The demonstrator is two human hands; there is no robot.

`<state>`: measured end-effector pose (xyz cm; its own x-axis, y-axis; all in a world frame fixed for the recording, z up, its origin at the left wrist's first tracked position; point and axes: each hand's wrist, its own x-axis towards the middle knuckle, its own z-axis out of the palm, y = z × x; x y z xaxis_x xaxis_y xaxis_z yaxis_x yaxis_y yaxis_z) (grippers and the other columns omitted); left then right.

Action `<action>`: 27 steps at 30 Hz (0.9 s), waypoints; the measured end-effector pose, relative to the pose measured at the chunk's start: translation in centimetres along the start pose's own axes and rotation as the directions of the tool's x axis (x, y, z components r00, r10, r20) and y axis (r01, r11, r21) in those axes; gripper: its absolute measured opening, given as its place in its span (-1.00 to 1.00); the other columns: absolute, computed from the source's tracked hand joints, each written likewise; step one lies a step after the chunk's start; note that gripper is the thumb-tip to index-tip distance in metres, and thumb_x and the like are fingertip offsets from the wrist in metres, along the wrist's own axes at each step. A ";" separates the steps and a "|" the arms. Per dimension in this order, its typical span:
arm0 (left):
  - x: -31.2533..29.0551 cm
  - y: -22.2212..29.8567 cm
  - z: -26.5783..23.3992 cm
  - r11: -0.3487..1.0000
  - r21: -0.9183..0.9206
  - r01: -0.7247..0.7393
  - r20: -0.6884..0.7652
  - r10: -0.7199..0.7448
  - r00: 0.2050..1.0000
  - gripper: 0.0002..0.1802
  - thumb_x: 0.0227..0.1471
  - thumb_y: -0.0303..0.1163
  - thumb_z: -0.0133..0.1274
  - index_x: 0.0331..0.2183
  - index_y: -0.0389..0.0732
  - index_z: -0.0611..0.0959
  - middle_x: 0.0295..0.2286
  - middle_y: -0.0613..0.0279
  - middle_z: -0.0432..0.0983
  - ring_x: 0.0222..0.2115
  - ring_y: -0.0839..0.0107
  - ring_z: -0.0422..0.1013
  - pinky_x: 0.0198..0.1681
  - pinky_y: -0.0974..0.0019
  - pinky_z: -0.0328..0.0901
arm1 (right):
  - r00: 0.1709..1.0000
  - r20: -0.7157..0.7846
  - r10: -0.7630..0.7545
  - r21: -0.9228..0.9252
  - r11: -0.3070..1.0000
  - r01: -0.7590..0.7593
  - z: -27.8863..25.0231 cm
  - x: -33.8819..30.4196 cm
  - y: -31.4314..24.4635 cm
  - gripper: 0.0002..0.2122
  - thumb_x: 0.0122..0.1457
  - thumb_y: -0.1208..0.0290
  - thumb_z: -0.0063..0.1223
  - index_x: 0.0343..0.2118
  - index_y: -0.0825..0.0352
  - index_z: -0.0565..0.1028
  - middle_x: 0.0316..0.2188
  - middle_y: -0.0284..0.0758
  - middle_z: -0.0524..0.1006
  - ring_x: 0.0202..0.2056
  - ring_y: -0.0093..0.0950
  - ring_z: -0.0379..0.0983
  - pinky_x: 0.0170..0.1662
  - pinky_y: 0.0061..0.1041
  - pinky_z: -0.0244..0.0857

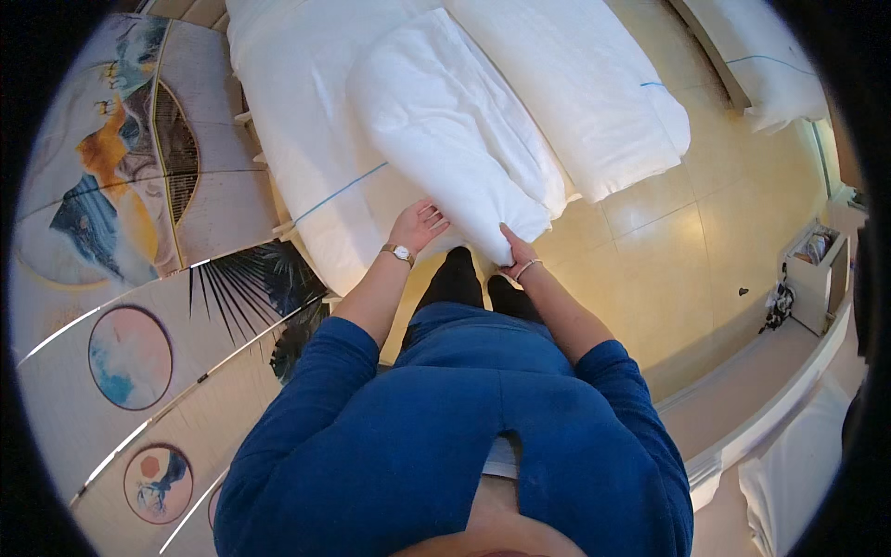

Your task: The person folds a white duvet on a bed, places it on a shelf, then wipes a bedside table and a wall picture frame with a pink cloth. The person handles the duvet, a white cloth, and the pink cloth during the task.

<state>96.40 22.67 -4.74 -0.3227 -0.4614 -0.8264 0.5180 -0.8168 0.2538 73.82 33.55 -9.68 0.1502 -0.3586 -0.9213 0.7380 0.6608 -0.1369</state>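
Head view: the right grip (pixel 520 251) pinches the near end of a folded white quilt (pixel 445 130) atop a white-covered bed (pixel 297 121); the left grip (pixel 419 226) hangs open beside it. Folding appears underway, next calling for straightened edges.

Glossy yellowish tiled floor (pixel 659 241) with light reflections, painted panels (pixel 121 200) left, small whitish cabinet (pixel 810 295) right.

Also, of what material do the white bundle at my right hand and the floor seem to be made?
Bundle: matte white fabric, possibly cotton, judging by soft folds and creases.
Floor: probably glossy yellowish tile, ceramic or stone, from straight joints and bright reflections.
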 end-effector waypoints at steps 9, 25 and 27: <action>-2.5 -2.3 0.7 0.993 -0.020 -0.114 0.091 0.115 0.989 -0.75 0.08 -0.30 -0.03 -0.18 -0.18 0.47 -0.18 0.20 0.38 -0.10 0.25 0.29 0.00 0.03 0.25 | 1.000 -0.003 0.012 -0.095 0.995 -0.012 -0.4 -1.1 0.0 -0.65 -0.05 0.10 0.29 -0.25 0.11 0.46 -0.49 -0.49 0.50 -0.52 -0.52 0.38 -0.58 -0.46 0.15; -5.5 -4.3 3.2 0.979 0.050 -0.199 0.167 0.188 0.968 -0.51 0.09 -0.33 -0.03 0.06 -0.11 0.28 -0.03 0.14 0.27 0.02 0.18 0.19 0.05 -0.12 0.21 | 1.000 0.010 0.009 -0.069 0.998 -0.009 -0.5 -1.5 -0.4 -0.68 -0.04 0.15 0.29 -0.25 0.09 0.44 -0.50 -0.50 0.50 -0.57 -0.55 0.38 -0.63 -0.57 0.11; -5.5 -4.5 3.2 0.981 0.037 -0.192 0.192 0.181 0.964 -0.49 0.09 -0.34 -0.03 0.07 -0.10 0.27 -0.02 0.14 0.26 0.02 0.18 0.18 0.04 -0.12 0.21 | 1.000 0.019 0.008 -0.071 0.997 -0.007 -0.5 -1.6 -0.3 -0.67 -0.04 0.14 0.29 -0.25 0.09 0.44 -0.49 -0.49 0.50 -0.56 -0.54 0.39 -0.63 -0.56 0.11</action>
<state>93.34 27.84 0.27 -0.3696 -0.6597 -0.6543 0.5410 -0.7253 0.4257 73.02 34.23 -8.30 0.1685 -0.3654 -0.9155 0.6885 0.7083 -0.1560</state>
